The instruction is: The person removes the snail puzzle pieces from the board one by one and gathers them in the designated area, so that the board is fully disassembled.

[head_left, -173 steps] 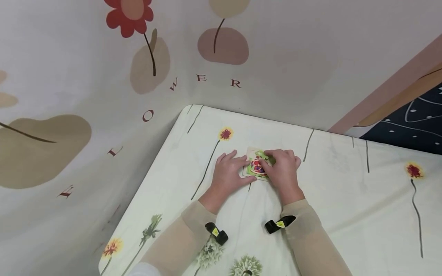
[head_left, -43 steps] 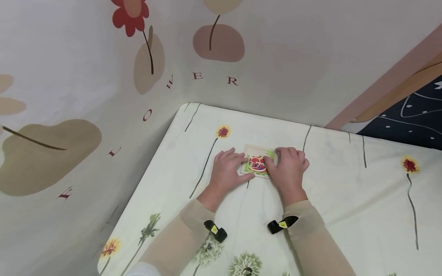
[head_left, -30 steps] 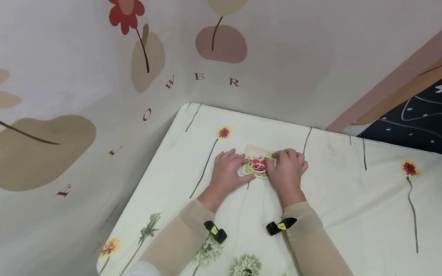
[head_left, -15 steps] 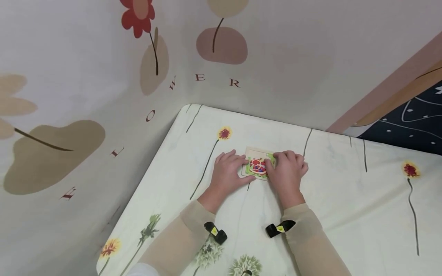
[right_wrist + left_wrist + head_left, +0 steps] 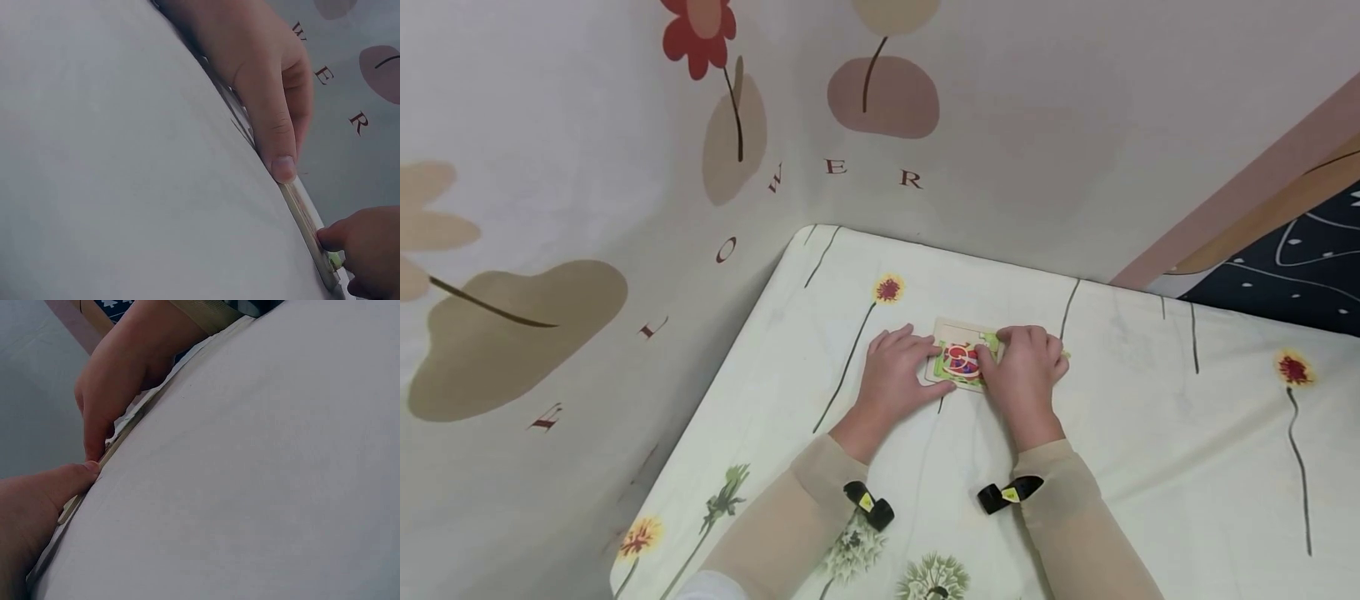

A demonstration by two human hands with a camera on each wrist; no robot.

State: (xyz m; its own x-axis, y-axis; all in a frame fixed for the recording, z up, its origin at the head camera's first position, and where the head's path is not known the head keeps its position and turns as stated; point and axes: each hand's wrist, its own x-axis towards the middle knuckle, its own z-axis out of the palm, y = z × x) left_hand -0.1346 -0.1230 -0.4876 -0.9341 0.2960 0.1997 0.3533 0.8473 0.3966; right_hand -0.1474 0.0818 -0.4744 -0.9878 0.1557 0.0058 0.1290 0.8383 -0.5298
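A small square wooden jigsaw puzzle board [image 5: 953,325] lies flat on the bed-like surface, with a red, purple and green picture in it. Bare wood shows along its upper left part. My left hand [image 5: 891,371] holds the board at its left side and lower edge between index finger and thumb; its thumb [image 5: 81,478] presses the edge in the left wrist view. At the upper right corner my right hand [image 5: 1022,367] pinches a green puzzle piece [image 5: 988,340] between thumb and index finger. A yellow-green bit [image 5: 1066,354] peeks out by its other fingers, mostly hidden.
White flower-printed cloth [image 5: 1165,433] covers the surface under the board. Behind and to the left rises a curtain-like wall [image 5: 1030,183] with flower prints and letters. Black wrist cameras [image 5: 869,505] sit on both sleeves.
Since the oldest frame, the board's upper part has become bare wood and my right hand has shifted slightly right. Lately a yellow-green bit has appeared by its outer fingers. My left hand stays put.
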